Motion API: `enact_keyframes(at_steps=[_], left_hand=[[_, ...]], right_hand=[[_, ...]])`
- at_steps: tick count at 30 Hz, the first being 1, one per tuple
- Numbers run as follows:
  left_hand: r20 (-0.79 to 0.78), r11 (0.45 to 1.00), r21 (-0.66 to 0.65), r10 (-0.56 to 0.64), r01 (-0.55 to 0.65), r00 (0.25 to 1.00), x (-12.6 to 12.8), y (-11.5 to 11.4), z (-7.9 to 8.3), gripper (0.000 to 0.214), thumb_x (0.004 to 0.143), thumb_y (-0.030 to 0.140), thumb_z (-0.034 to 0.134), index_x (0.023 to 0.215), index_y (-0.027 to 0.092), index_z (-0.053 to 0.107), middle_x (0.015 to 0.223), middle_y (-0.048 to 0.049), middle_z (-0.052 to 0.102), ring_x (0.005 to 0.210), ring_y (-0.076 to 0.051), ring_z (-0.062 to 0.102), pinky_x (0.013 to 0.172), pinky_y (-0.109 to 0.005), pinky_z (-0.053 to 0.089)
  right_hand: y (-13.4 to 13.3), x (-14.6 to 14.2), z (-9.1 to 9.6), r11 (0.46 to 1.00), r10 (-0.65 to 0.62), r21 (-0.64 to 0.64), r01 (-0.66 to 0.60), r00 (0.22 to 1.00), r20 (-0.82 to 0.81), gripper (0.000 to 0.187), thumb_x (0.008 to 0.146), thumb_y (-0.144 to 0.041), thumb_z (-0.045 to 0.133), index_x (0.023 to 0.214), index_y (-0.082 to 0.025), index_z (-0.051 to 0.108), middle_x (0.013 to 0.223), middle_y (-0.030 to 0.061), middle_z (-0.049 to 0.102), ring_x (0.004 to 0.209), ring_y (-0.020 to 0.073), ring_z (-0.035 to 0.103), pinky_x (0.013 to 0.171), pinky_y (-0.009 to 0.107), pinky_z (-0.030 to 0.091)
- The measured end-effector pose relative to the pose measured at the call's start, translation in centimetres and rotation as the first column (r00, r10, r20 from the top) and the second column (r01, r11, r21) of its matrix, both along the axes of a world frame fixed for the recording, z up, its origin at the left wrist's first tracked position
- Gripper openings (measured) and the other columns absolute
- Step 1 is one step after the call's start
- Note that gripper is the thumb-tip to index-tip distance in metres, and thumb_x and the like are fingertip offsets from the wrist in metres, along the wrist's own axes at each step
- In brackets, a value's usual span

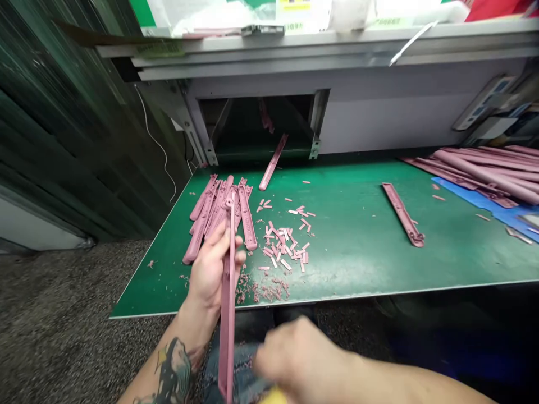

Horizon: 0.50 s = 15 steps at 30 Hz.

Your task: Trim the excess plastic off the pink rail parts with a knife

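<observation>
My left hand (213,269) grips a long pink moulded plastic strip (228,303), which stands nearly upright and runs down past the bottom of the view. My right hand (290,353) is blurred with motion close to the strip's lower part, above my jeans. A small yellow object (273,397) shows at the bottom edge beneath it, mostly hidden. Beyond my left hand lies a heap of similar pink strips (219,216) on a green bench mat (349,247). Small pink offcuts (284,244) and pink shavings (265,290) are scattered nearby.
A lone pink strip (402,213) lies mid-bench, and another (273,163) leans from a dark opening (256,126) in the grey back panel. Long pink pieces (488,171) rest at right, partly on a blue sheet (475,199). A dark green wall stands left; carpeted floor lies below.
</observation>
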State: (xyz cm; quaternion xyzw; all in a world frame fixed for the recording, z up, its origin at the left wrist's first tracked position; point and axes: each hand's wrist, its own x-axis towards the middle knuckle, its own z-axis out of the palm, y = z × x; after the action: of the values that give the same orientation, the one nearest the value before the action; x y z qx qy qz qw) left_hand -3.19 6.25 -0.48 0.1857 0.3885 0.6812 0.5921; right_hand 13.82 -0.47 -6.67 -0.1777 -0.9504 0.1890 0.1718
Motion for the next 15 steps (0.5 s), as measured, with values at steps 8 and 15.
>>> enact_keyframes(at_steps=[8, 15], left_hand=[[0.156, 0.962, -0.143, -0.208, 0.231, 0.965, 3.5, -7.7, -0.4, 0.033, 0.08, 0.022, 0.069, 0.113, 0.024, 0.064, 0.061, 0.0023, 0.057, 0.032, 0.001, 0.042, 0.032, -0.006, 0.032], [0.137, 0.961, -0.13, -0.228, 0.245, 0.964, 4.3, -11.3, 0.4, 0.041, 0.069, 0.03, 0.079, 0.108, 0.03, 0.067, 0.053, 0.0033, 0.055, 0.028, -0.001, 0.043, 0.03, -0.007, 0.027]], right_hand=[[7.2, 1.3, 7.9, 0.825, -0.556, -0.043, 0.563, 0.796, -0.238, 0.057, 0.075, -0.072, 0.057, 0.096, -0.019, 0.061, 0.083, 0.0041, 0.067, 0.072, 0.0179, 0.061, 0.061, 0.025, 0.039], [3.2, 2.3, 9.1, 0.82, -0.558, 0.052, 0.571, 0.815, -0.153, 0.047, 0.078, -0.066, 0.06, 0.088, -0.02, 0.058, 0.079, 0.0026, 0.065, 0.067, 0.0163, 0.058, 0.056, 0.024, 0.033]])
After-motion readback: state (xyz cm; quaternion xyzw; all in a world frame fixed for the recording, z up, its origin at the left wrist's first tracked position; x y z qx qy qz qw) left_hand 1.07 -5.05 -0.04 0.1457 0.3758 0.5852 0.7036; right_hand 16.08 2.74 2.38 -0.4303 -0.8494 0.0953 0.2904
